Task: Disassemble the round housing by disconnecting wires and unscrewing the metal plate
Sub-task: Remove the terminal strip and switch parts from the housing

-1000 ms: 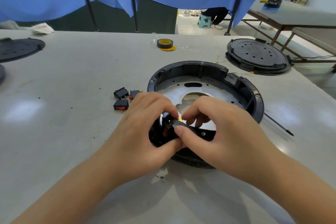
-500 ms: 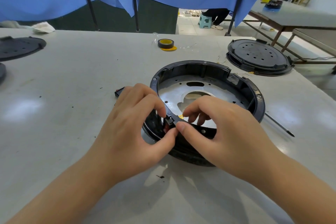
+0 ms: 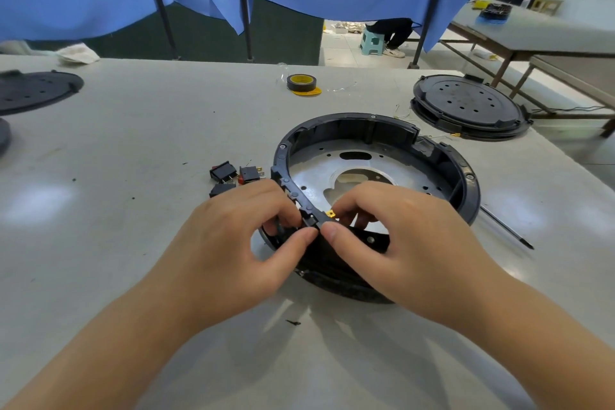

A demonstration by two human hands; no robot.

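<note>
The round black housing (image 3: 442, 156) lies on the table with its near edge tipped up, and a silvery metal plate (image 3: 392, 166) with holes is fixed inside it. My left hand (image 3: 233, 253) pinches the near rim of the housing from the outside, at a small black switch part. My right hand (image 3: 396, 243) pinches the same rim from the inside, its fingers curled beside a small yellow wire terminal (image 3: 330, 214). Both thumbs nearly meet at the rim.
Three loose black rocker switches (image 3: 233, 176) lie left of the housing. A screwdriver (image 3: 506, 226) lies to its right. A stack of round black covers (image 3: 469, 106) sits at the back right, a tape roll (image 3: 301, 81) behind, and another black disc (image 3: 33, 90) far left.
The near rim of the housing has tilted further up. My left hand slid right along it, so the loose switches show again.
</note>
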